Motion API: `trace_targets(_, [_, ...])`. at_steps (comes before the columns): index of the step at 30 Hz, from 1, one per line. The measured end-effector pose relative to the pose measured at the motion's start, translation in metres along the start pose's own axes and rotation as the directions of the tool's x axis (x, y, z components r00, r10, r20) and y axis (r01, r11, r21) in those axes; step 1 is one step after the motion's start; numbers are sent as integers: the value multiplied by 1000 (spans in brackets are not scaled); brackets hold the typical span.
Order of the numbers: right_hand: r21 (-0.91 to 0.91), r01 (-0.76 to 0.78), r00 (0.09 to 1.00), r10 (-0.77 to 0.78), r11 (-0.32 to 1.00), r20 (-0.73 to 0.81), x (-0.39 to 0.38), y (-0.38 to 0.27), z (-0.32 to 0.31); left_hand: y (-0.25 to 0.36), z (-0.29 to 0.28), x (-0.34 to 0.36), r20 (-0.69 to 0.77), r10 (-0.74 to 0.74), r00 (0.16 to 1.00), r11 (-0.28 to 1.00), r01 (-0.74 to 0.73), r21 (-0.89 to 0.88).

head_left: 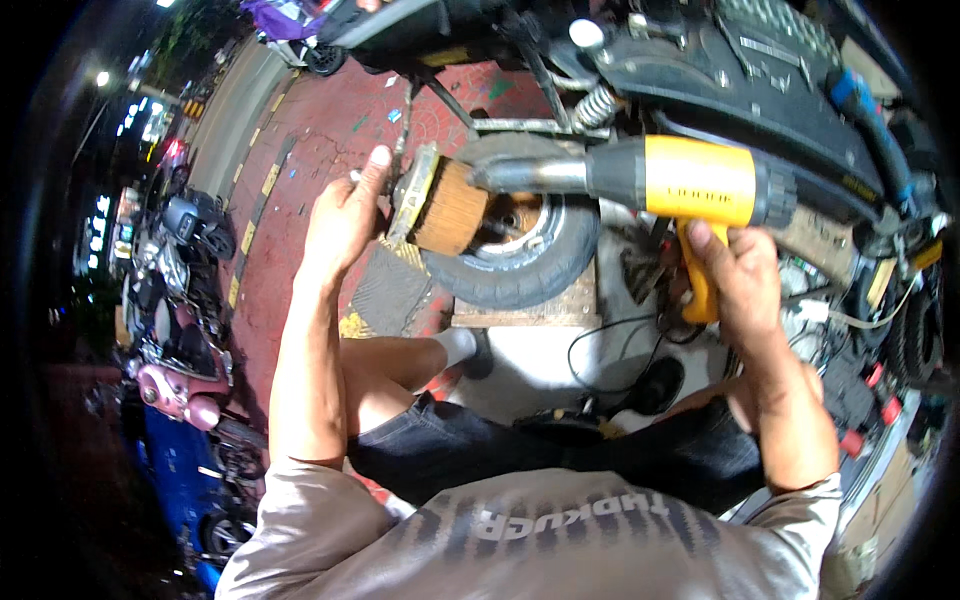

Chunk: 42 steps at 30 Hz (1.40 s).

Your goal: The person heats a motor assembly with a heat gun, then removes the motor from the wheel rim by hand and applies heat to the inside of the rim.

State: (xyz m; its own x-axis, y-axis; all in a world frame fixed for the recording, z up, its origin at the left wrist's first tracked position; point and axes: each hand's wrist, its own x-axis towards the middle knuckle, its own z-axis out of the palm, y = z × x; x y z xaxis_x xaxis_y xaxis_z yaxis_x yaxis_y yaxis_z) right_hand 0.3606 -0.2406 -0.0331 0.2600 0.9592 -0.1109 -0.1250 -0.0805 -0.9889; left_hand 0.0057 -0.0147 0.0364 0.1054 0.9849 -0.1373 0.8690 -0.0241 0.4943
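A wide flat brush (450, 212) with brown bristles is gripped in my left hand (343, 220), the fingers curled round its handle and the thumb raised along it. My right hand (742, 275) is closed on the grip of a yellow and black heat gun (698, 180). Its metal nozzle points left, and the tip overlaps the bristles in view; whether they touch I cannot tell. Below the brush and nozzle is a scooter-sized wheel (525, 280) with a black tyre, part of its rim hidden by them. A wooden board (525, 314) lies under the wheel.
A dark vehicle frame with a coil spring (597, 106) stands beyond the wheel. A blue and black tool (862, 105) lies far right, near tyres (912, 325). A black cable (610, 330) loops on the floor. Parked motorbikes (185, 350) line the left, beside red paving (300, 220).
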Motion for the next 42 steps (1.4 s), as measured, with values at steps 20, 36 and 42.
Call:
trace_targets(20, [153,91,995,-83,984,-59,-9,-5,16,7,-20,4,297,-156,942,968,205,-143])
trace_targets(36, [146,118,993,-115,982,-30,-11,1,28,-21,11,9,16,236,972,704,-160,-692])
trace_targets(42, [136,122,992,-115,983,-58,-12,7,24,-23,11,16,18,305,952,684,-206,-700])
